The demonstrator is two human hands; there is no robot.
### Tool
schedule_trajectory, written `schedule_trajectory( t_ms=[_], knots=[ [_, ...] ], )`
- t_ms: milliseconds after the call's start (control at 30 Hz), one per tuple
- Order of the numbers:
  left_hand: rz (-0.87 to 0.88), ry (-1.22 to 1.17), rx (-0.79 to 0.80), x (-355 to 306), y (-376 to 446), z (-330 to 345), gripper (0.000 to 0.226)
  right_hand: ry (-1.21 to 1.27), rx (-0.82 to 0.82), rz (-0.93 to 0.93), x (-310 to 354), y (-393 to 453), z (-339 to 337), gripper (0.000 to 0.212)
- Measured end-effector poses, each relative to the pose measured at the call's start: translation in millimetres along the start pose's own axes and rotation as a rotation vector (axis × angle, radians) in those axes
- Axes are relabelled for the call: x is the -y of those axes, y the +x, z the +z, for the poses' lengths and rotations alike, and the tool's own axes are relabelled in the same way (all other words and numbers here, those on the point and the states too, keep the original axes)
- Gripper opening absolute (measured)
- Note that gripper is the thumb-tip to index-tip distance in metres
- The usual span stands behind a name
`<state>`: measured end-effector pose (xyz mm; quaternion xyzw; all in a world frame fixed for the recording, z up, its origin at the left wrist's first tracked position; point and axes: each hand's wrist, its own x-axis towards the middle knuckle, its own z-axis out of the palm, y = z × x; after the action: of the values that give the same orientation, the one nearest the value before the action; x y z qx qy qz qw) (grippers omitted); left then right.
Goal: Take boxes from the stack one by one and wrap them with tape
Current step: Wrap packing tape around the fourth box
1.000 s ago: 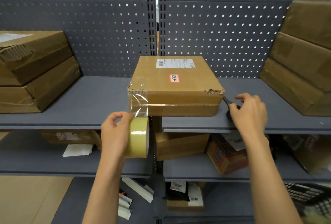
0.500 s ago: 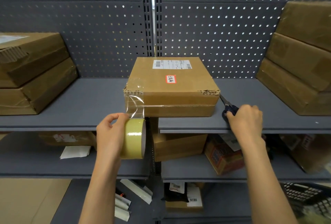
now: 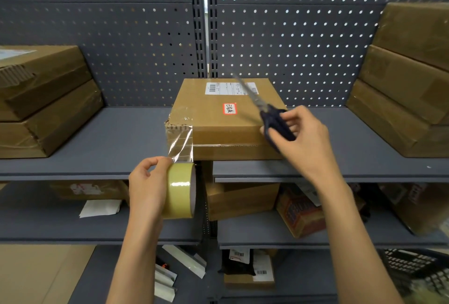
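Box (image 3: 226, 119) sits on top shelf (image 3: 97, 148), centre, straddling the gap between the two shelf boards; white shipping label and a small red-edged sticker on its lid, sticker text too small to read. Front left corner is torn, corrugation showing. Clear tape strip (image 3: 181, 143) runs from that corner down to tape roll (image 3: 181, 193), roll held just below the shelf edge. Left hand (image 3: 148, 187) grips the roll, fingers curled round its left side, thumb up near where the strip leaves the roll; the far fingers are hidden behind the roll. Right hand (image 3: 303, 138) holds scissors (image 3: 264, 111) by the dark handles, fingers curled round them, in front of the box's right front corner; blades point up-left over the lid and are motion-blurred, cannot tell if blades are apart or together. Part of the shipping label is covered by the blades.

Left stack of boxes (image 3: 46, 102) on same shelf, cut off at frame edge, plastic-wrapped look. Right stack of boxes (image 3: 403, 84) also cut off at right edge. Lower shelf: more cardboard boxes, a printed orange carton (image 3: 301, 213), a white paper (image 3: 100, 207), all partly hidden by shelf above and the arms. Bottom right corner blurred, dark basket-like thing (image 3: 413, 269), unclear.
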<state>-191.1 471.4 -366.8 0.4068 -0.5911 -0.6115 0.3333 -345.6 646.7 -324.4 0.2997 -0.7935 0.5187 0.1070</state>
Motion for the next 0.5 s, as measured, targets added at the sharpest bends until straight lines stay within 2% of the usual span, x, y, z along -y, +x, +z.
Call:
schedule_trajectory(
  t_ms=[100,233,367,500],
  knots=[
    [0.004,-0.010,0.003,0.8,0.5,-0.1,0.008,-0.042,0.181,-0.068,4.0,-9.5,20.9,0.030],
    [0.032,-0.020,-0.001,0.7,0.3,-0.4,0.006,-0.122,0.381,-0.016,5.9,-20.5,29.3,0.047],
    [0.061,-0.020,-0.002,-0.3,-1.1,-0.2,0.012,-0.148,0.460,0.011,2.6,-22.6,22.9,0.051],
    [0.062,-0.022,-0.015,-0.1,-1.6,-0.5,0.014,-0.135,0.473,0.032,-0.5,-23.7,16.4,0.049]
  ],
)
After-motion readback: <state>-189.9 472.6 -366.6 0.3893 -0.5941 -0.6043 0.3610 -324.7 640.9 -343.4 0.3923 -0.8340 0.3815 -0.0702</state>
